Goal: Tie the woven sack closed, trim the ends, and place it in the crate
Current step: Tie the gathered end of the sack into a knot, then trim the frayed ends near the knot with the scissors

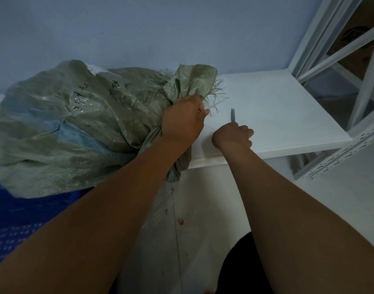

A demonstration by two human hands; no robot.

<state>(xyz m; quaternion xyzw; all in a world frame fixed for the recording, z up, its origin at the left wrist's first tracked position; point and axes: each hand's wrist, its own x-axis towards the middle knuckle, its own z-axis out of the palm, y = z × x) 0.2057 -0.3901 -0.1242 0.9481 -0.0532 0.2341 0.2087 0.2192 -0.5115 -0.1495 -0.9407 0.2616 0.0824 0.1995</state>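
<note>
Far left and low, there's the dark blue plastic crate (16, 225) with a perforated wall, only its corner in view. Just above it is the big grey-green woven plastic sack (61, 128), bulging and lying on its side on the white surface, with its lower edge hanging over the crate. So the sack is on the table, not in the crate. It has dark handwritten marks on its upper face and a pale blue patch showing along its side.

Moving right, the left hand (183, 122) has its fingers wrapped tight round the sack's bunched neck. A twisted tail of fabric droops below the wrist, over the table edge. Above the knuckles the sack mouth fans out, and loose frayed strands (215, 92) spill onto the tabletop.

Just beside it, but not touching, the right hand (232, 136) is curled round a slim grey metal tool (233, 115). Two thin blades lie close together and point away from the person; it looks like small snips. The tips sit near the strands, clear of them.

Further right the flat white tabletop (277, 107) runs out to a white metal shelving frame (338, 60) with slotted uprights. Behind everything is a pale blue wall (160, 28).
</note>
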